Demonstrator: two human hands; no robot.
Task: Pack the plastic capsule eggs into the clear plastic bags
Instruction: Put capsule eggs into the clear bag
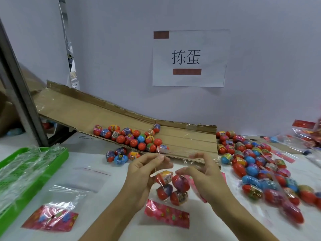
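A clear plastic bag (pixel 175 164) hangs between my hands above the white table, with several red capsule eggs (pixel 173 188) inside it. My left hand (pixel 145 173) pinches the bag's upper left edge. My right hand (pixel 203 174) pinches the upper right edge, fingers curled. Loose capsule eggs (pixel 133 136), red and blue, lie on the cardboard sheet (pixel 182 141) behind the bag. A few more eggs (pixel 119 156) sit on the table just in front of it.
Filled bags of eggs (pixel 260 173) are heaped at the right. A green tray (pixel 57 159) with empty clear bags stands at the left. Empty bags with red header cards (pixel 50 218) lie at front left, another red card (pixel 166 216) below my hands. A paper sign (pixel 189 58) hangs on the wall.
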